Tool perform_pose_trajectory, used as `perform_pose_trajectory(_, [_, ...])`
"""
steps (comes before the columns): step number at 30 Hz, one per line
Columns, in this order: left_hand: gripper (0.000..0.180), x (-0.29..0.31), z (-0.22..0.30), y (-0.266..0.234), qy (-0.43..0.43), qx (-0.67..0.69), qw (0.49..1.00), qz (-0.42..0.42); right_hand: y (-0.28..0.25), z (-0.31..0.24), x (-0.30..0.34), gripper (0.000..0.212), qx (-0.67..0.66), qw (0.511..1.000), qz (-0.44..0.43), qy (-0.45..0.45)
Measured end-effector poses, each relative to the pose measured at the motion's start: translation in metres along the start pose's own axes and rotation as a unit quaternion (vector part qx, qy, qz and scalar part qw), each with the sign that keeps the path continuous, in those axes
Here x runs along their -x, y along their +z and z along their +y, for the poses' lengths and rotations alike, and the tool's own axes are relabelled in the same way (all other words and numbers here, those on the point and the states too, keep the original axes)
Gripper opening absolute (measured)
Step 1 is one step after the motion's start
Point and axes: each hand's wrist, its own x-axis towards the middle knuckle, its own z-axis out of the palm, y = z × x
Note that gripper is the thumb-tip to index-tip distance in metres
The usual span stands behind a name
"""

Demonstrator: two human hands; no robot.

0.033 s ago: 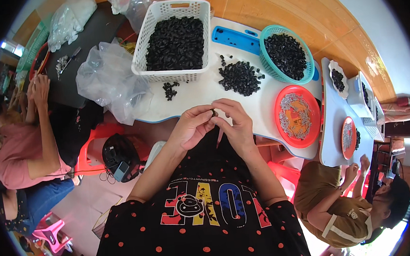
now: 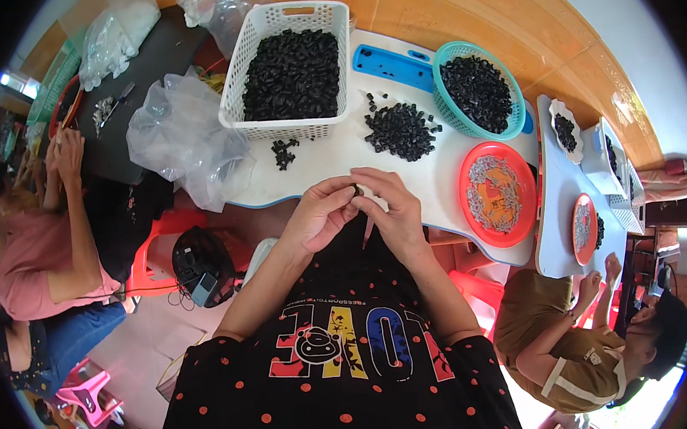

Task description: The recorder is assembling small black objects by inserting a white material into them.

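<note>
Close together at the table's near edge, both my hands pinch a small dark plastic piece (image 2: 357,190) between their fingertips. My left hand (image 2: 318,216) grips it from the left, thumb and forefinger pressed together. My right hand (image 2: 393,210) closes on it from the other side; its fingers partly hide the piece. A thin pinkish stick (image 2: 369,230) shows below the right hand's fingers; whether the hand holds it, I cannot tell. Beyond my hands lies a loose pile of small black pieces (image 2: 401,132), with a smaller cluster of black pieces (image 2: 284,154) to its left.
A white basket (image 2: 287,127) and a teal basket (image 2: 449,107) hold black pieces. A red plate (image 2: 527,227) bears small silvery parts. Near them are a blue tray (image 2: 392,68) and a clear plastic bag (image 2: 185,138). Co-workers sit left (image 2: 50,248) and right (image 2: 572,350).
</note>
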Motion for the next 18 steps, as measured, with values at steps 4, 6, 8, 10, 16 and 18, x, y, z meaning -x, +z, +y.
perform_pose_trajectory(4, [0.016,-0.004,-0.001,0.0,-0.007,-0.012,1.0,-0.004,0.001,0.0,0.001,0.031,-0.011,0.999,-0.034,0.001])
perform_pose_trajectory(6, [0.014,-0.003,-0.001,0.0,-0.018,-0.026,0.999,0.011,-0.001,0.001,0.006,0.029,-0.039,0.998,-0.039,0.022])
perform_pose_trajectory(8, [0.012,-0.004,-0.003,0.0,-0.025,-0.02,0.999,-0.015,0.0,0.005,0.008,0.028,-0.055,0.998,-0.028,0.003])
perform_pose_trajectory(10, [0.011,-0.005,-0.005,-0.001,-0.031,-0.015,0.999,-0.024,0.003,0.009,0.008,0.026,-0.06,0.996,0.002,-0.061])
perform_pose_trajectory(16, [0.011,-0.008,-0.019,-0.004,-0.053,0.022,0.998,-0.003,0.004,0.012,0.015,0.022,-0.105,0.989,0.033,0.094])
perform_pose_trajectory(18, [0.013,-0.01,-0.018,-0.003,-0.061,0.035,0.998,-0.003,0.005,0.014,0.015,0.021,-0.133,0.984,0.045,0.108])
